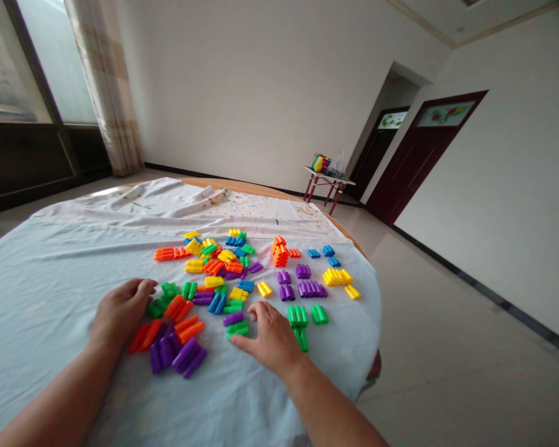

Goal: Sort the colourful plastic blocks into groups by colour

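Observation:
Many small plastic building pieces, shaped like joined tubes, lie on the blue cloth. My left hand (122, 310) is at the left edge of the pile, fingers curled in beside green pieces (157, 307); its fingertips are partly hidden, so I cannot see what they hold. Close by are orange pieces (177, 308) and purple pieces (189, 358). My right hand (274, 335) has thumb and index finger spread around a green piece (237, 329), with a gap between them. A purple piece (233, 318) lies just behind it. Green pieces (298, 316) sit right of this hand.
Separate colour groups lie at the right: purple pieces (312, 288), yellow pieces (338, 277), blue pieces (328, 251) and stacked orange pieces (280, 252). A mixed heap fills the middle. The round table's cloth (65, 248) is wrinkled. A small side table (328, 178) stands by the far wall.

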A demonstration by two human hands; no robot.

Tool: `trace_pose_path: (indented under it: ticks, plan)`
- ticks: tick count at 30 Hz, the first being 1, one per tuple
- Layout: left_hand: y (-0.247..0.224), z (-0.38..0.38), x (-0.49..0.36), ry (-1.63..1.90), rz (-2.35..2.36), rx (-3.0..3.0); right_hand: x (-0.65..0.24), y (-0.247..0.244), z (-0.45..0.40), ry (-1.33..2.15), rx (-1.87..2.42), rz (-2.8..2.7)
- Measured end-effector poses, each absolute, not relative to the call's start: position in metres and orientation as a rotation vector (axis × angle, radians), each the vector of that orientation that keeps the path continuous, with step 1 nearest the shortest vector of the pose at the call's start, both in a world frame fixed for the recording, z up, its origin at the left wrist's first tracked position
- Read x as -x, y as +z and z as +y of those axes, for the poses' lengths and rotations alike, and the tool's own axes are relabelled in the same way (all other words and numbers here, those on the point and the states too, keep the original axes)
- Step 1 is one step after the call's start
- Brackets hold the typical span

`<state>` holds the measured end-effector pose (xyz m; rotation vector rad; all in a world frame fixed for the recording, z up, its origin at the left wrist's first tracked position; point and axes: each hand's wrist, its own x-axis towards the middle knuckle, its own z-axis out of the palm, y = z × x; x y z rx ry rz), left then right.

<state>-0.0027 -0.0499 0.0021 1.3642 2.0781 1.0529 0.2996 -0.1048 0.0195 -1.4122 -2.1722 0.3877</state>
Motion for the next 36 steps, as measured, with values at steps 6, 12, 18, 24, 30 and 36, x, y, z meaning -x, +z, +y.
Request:
trace_pose_path:
  ticks: [6,12,18,24,30,36]
  plan:
    - [0.002,-0.051,0.002,1.055,2.072,-1.379,-0.294,0.013,-0.106,0.375,1.379,-2.294]
    - [0.002,-0.05,0.0,1.06,2.088,-1.367,-0.304,0.022,-0.113,0.459,1.489,-2.302]
    - [0.004,-0.049,0.0,1.039,2.118,-1.342,-0.315,0.023,-0.118,0.582,1.045,-2.43]
    - [0.008,-0.051,0.0,1.002,2.166,-1.384,-0.334,0.023,-0.137,0.6,1.142,-2.202]
    - [0.006,-0.049,0.0,0.983,2.216,-1.436,-0.399,0.026,-0.159,0.477,1.413,-1.898]
    - [0.008,-0.051,-0.004,1.018,2.265,-1.36,-0.436,0.011,-0.156,0.449,1.585,-1.878]
